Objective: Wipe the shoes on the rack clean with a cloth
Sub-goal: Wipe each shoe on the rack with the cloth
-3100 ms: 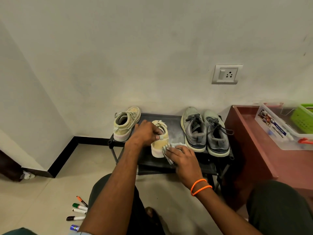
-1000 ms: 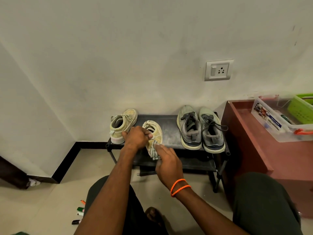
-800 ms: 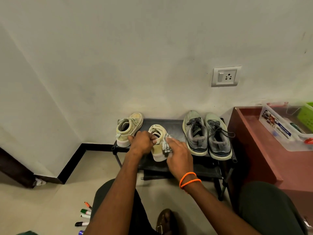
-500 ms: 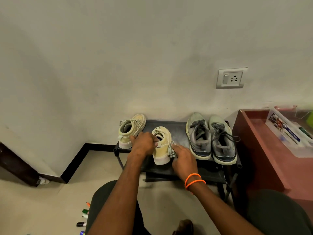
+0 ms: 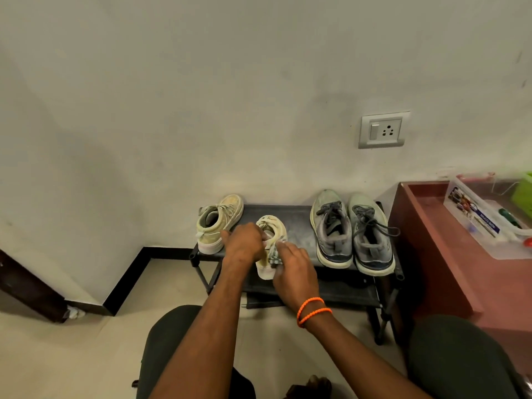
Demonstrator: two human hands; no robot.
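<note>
Four shoes sit on the top shelf of the low black metal shoe rack [image 5: 299,226] that I see against the pale wall. At the left end, a cream high-top sneaker [image 5: 217,223] stands with its toe toward the wall. Just to its right is the matching cream sneaker [image 5: 272,246], the one I am working on. My left hand [image 5: 244,244] grips it, fingers curled over its collar. My right hand [image 5: 293,269] presses a small crumpled grey-white cloth [image 5: 275,254] against the sneaker's right side; I see the cloth bunched between my fingers and the shoe, but I cannot tell how the thumb lies. Two orange cord bracelets [image 5: 312,311] circle that wrist. Well to the right, a pair of grey lace-up running shoes [image 5: 352,231] lies side by side, touching. Beside the rack stands a reddish-brown table [image 5: 449,272] carrying a clear plastic storage box [image 5: 489,217]. A grey switch-and-socket plate [image 5: 383,130] is on the wall above.
</note>
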